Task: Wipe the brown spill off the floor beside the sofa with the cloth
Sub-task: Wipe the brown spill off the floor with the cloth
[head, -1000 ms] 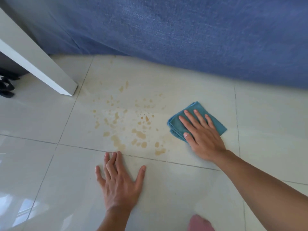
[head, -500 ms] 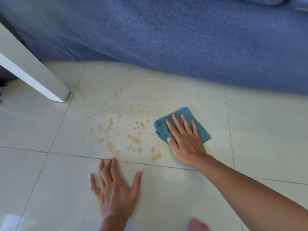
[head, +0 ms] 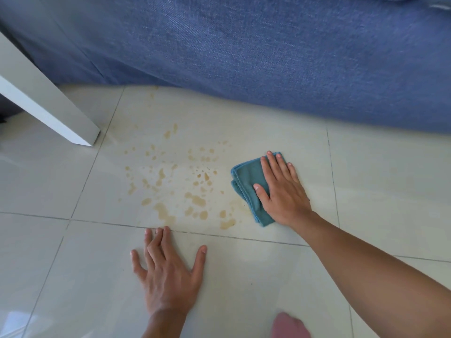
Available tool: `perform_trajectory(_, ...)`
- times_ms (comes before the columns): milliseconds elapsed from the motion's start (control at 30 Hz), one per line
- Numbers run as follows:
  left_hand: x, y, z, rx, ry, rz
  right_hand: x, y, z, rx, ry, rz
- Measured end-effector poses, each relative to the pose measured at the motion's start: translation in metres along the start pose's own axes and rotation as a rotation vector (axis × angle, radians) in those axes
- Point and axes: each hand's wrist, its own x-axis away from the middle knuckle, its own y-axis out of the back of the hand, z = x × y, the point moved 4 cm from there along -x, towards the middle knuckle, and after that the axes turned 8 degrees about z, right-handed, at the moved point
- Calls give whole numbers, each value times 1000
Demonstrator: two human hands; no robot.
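A brown spill (head: 180, 189) of many drops and patches spreads over a pale floor tile in front of the blue sofa (head: 268, 52). A folded teal cloth (head: 246, 184) lies flat on the floor at the spill's right edge. My right hand (head: 280, 191) presses flat on the cloth with fingers spread, covering its right half. Below the spill, my left hand (head: 168, 274) rests palm-down on the bare tile, fingers apart, holding nothing.
A white furniture leg (head: 51, 103) slants down to the floor at the left, close to the spill's upper left. The sofa's base runs along the top. A pink shape (head: 290, 326), perhaps a knee, shows at the bottom edge. Grout lines cross the glossy tiles.
My right hand and the cloth stay at the spill's right edge, the cloth now drawn more under the palm. The view has shifted a little. My left hand remains planted.
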Motion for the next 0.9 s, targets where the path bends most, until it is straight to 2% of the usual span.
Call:
perform_trajectory(233, 1, -1, 0, -14, -5, 18, 26, -11, 0, -87, -293, -51)
perform_trajectory(400, 0, -2, 4, 2, -17, 31, 43, -21, 21, -59, -314, -68)
perform_trajectory(567, -1, 7, 12, 26, -65, 39, 38, -23, 43, -27, -227, -93)
perform_trajectory(667, -10, 17, 30, 25, -34, 21, 25, -23, 50, -25, -152, -90)
perform_trajectory(900, -39, 32, 58, -29, -70, 38, 5, -1, 27, 155, 231, 82)
